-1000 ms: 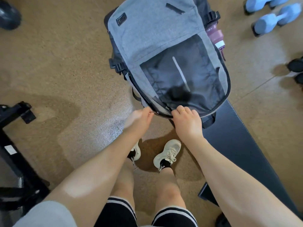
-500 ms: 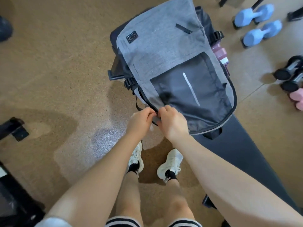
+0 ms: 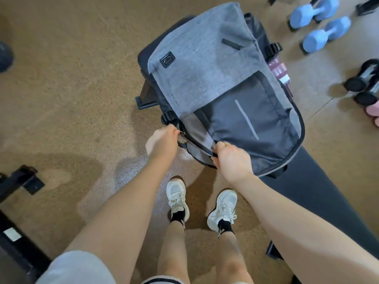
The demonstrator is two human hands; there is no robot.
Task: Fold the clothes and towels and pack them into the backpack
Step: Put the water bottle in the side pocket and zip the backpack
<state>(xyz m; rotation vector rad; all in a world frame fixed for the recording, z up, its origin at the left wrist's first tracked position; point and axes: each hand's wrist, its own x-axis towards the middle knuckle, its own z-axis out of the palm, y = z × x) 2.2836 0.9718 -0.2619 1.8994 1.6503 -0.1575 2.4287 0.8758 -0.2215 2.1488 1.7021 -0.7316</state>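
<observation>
head view: both hands, left point(image 3: 162, 140) and right point(image 3: 231, 160), pinch the backpack point(image 3: 205, 64) edge.

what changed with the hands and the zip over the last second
The left hand drew the zipper pull along the backpack edge toward the side buckle, away from the right hand. The right hand kept its grip on the near edge. The backpack stayed on the bench.

Bare arms, light top, sporty legs and feet

The left hand point(image 3: 162, 140) and right hand point(image 3: 232, 160) wear no gloves, and both forearms are uncovered. A pale grey short sleeve point(image 3: 75, 267) shows at the left shoulder. Shorts point(image 3: 162, 280) have a dark-striped light hem. White lace-up trainers point(image 3: 177, 194) sit over black ankle socks point(image 3: 178, 216).
</observation>
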